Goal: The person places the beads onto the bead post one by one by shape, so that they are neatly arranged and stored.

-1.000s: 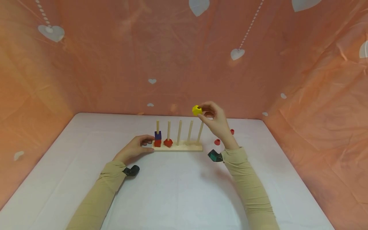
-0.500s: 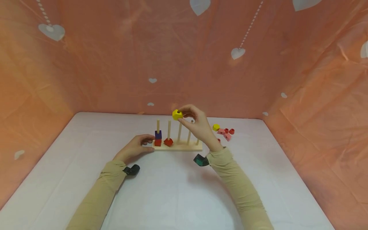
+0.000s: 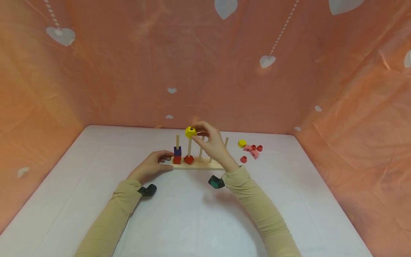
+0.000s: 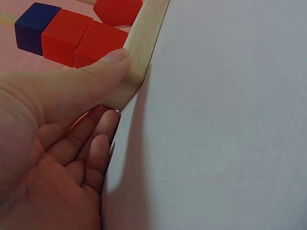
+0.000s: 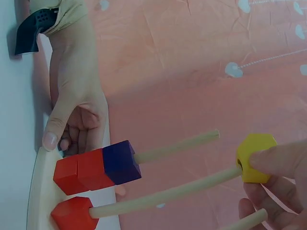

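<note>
The right hand (image 3: 210, 142) pinches a yellow hexagonal bead (image 3: 191, 132) at the tip of the second-from-left wooden peg (image 3: 189, 148); the left hand (image 3: 150, 166) grips the pale wooden base (image 3: 199, 166). Level lowering should avoid jamming.

The right hand (image 3: 214, 145) has swung left from the right end of the rack (image 3: 196, 165), taking its yellow bead (image 3: 190, 132) lower, to the tip of the second peg (image 3: 189, 148) from the left; the right sleeve (image 3: 257, 207) and its wrist camera (image 3: 216, 182) have followed; the spare yellow bead (image 3: 242, 143) and two pink beads (image 3: 254, 154), hidden a second ago, now show at right; the fourth peg's (image 3: 210, 160) top has gone behind the hand.
</note>
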